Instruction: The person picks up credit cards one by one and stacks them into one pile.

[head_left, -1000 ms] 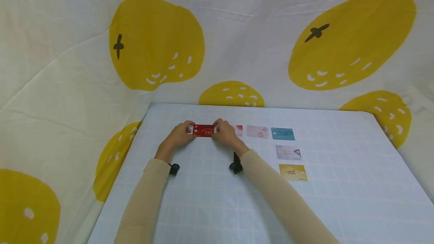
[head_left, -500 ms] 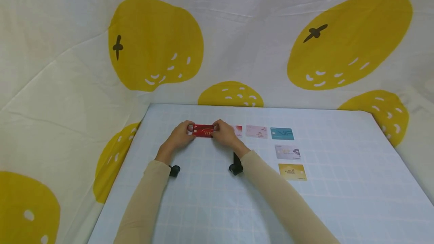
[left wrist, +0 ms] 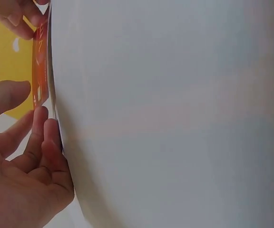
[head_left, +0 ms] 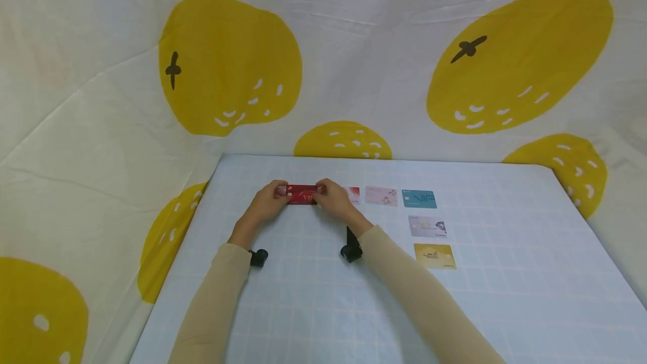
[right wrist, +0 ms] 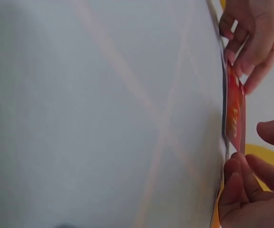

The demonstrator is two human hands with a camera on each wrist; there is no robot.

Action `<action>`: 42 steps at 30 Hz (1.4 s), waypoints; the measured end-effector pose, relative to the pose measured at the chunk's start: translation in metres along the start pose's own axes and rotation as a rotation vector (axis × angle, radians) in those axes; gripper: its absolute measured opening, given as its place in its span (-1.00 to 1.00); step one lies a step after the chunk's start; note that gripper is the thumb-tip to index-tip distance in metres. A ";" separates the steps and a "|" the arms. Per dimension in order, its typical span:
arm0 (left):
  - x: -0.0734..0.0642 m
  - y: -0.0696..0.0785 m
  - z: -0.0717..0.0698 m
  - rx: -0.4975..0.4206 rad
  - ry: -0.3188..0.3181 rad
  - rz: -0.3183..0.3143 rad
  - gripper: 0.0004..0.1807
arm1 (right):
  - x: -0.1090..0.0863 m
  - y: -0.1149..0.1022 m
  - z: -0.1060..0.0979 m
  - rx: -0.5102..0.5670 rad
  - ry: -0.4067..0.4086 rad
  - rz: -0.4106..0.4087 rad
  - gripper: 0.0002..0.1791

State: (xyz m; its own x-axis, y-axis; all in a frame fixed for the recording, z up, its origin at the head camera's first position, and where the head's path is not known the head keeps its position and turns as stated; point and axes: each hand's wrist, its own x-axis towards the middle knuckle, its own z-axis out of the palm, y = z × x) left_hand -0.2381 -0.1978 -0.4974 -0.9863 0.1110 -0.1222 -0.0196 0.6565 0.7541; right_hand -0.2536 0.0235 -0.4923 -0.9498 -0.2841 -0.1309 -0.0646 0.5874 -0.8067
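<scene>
A red bank-style card point(head_left: 302, 195) marked VIP lies level between both hands at the back of the table. My left hand point(head_left: 267, 202) holds its left end, fingertips at the far corner and thumb at the near one. At the right end my right hand point(head_left: 336, 201) pinches the card, its fingers covering part of the lettering. In the left wrist view the red card point(left wrist: 40, 66) appears edge-on, close over the cloth. A pink and white card point(head_left: 353, 195) is partly hidden behind the right hand.
Farther right along the row lie a pale pink card point(head_left: 381, 196) and a teal card point(head_left: 419, 199). Below the teal one are a silver card point(head_left: 427, 226) and a gold card point(head_left: 435, 256). A fruit-print curtain point(head_left: 349, 72) stands behind the checked tablecloth point(head_left: 303, 308).
The right fingers have crept inward and cover more of the VIP print on the red card. The other cards keep their places; the view has shifted slightly.
</scene>
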 end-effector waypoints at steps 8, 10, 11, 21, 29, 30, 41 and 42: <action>-0.006 0.007 0.002 -0.053 0.021 0.014 -0.50 | -0.003 0.001 -0.002 0.056 0.050 -0.042 -0.58; -0.008 0.010 0.003 -0.079 0.028 0.021 -0.49 | -0.005 0.001 -0.004 0.066 0.065 -0.050 -0.58; -0.009 0.012 0.003 -0.090 0.032 0.027 -0.49 | -0.006 0.002 -0.005 0.071 0.074 -0.053 -0.58; -0.019 0.029 0.007 -0.199 0.066 0.097 -0.57 | -0.021 0.005 -0.023 0.116 0.099 -0.033 -0.53; -0.030 0.040 0.019 -0.248 0.045 0.090 -0.57 | -0.044 0.005 -0.039 0.119 0.115 -0.016 -0.53; -0.031 0.042 0.020 -0.253 0.046 0.090 -0.57 | -0.048 0.005 -0.040 0.122 0.113 -0.014 -0.53; -0.048 0.054 0.036 -0.290 -0.015 0.116 -0.55 | -0.087 0.013 -0.060 0.135 0.074 0.004 -0.47; -0.050 0.056 0.038 -0.295 -0.020 0.119 -0.55 | -0.090 0.014 -0.062 0.139 0.071 0.004 -0.46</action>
State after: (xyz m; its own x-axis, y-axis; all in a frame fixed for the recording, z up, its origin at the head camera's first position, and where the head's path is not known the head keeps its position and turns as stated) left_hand -0.1838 -0.1384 -0.4740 -0.9811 0.1908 -0.0321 0.0464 0.3931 0.9183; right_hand -0.1882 0.1039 -0.4560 -0.9696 -0.2247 -0.0969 -0.0225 0.4761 -0.8791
